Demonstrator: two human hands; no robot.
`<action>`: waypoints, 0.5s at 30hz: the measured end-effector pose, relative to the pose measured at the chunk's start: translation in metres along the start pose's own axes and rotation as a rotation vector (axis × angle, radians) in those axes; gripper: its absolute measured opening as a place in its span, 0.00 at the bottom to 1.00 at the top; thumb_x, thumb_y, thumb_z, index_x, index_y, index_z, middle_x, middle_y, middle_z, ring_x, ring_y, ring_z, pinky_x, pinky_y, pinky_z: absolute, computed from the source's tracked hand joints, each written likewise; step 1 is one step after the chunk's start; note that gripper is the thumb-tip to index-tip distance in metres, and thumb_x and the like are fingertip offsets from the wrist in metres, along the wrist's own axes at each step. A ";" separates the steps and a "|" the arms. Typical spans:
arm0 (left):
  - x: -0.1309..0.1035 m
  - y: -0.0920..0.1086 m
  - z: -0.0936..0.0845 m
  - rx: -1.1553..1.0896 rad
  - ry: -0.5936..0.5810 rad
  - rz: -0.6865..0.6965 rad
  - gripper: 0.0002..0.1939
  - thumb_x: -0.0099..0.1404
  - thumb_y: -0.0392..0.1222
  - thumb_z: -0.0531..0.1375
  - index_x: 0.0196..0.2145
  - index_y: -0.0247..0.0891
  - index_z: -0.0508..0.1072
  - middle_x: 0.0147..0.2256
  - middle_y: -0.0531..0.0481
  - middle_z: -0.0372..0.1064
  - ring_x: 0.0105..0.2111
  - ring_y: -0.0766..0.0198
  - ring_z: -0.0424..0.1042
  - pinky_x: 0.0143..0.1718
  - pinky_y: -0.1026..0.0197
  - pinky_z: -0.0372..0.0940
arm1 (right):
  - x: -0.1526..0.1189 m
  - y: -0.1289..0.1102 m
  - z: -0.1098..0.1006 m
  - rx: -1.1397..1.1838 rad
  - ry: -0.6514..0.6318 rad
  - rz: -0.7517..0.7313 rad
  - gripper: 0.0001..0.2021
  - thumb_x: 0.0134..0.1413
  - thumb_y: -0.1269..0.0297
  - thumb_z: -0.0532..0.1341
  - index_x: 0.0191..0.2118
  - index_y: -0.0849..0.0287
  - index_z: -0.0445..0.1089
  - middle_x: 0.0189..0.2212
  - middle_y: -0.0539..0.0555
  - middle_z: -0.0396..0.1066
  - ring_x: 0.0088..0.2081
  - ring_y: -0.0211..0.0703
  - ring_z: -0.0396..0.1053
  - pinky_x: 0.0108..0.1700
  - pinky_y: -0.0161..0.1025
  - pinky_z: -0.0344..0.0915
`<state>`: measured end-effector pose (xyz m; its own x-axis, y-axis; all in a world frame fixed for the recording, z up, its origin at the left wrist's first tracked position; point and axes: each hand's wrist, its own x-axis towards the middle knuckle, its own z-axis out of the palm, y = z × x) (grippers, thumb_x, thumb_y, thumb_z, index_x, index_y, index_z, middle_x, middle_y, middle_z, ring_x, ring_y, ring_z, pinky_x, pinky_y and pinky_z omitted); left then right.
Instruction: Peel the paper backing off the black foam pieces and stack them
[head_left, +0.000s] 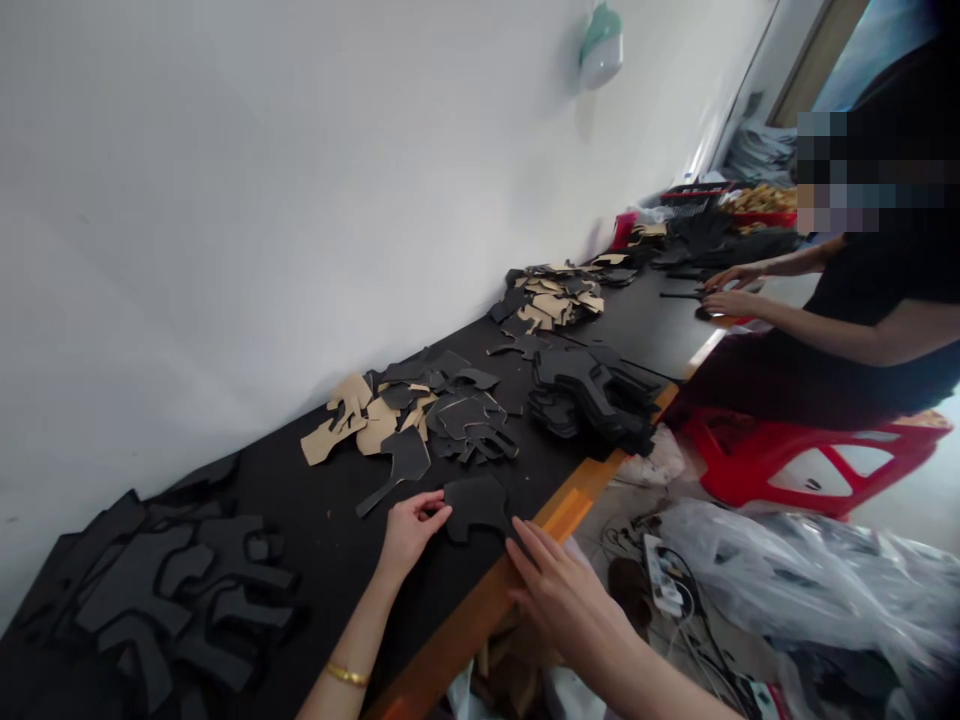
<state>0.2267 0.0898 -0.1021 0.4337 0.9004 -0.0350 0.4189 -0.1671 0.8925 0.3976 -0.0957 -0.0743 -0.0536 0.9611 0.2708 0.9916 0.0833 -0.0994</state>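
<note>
A flat black cut-out piece (478,503) with a notched lower edge lies at the front of the black table. My left hand (411,533) pinches its left edge between thumb and fingers. At its right end, my right hand (559,585) reaches in with fingers stretched out, their tips at or very near the edge; I cannot tell whether they press on it. Just behind is a loose heap of thin black pieces (469,415) and tan-backed pieces (377,427).
Thick black pieces (139,575) are piled at the left. Another black stack (592,390) stands by the wooden table edge (570,512). Further back lies a mixed heap (553,298). A co-worker (862,340) sits at right on a red stool (802,455). Plastic bags (810,570) and cables lie below.
</note>
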 end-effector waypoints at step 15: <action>0.004 -0.004 -0.002 0.043 -0.042 0.000 0.26 0.52 0.51 0.63 0.44 0.30 0.76 0.34 0.42 0.77 0.23 0.63 0.71 0.27 0.60 0.68 | 0.058 -0.001 0.050 0.315 -0.032 -0.114 0.37 0.57 0.47 0.56 0.65 0.65 0.50 0.65 0.63 0.47 0.66 0.54 0.43 0.64 0.54 0.48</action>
<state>0.2252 0.0949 -0.1046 0.4669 0.8826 -0.0544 0.4518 -0.1853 0.8727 0.3877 -0.0273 -0.1061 -0.1704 0.9485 0.2672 0.8942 0.2628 -0.3625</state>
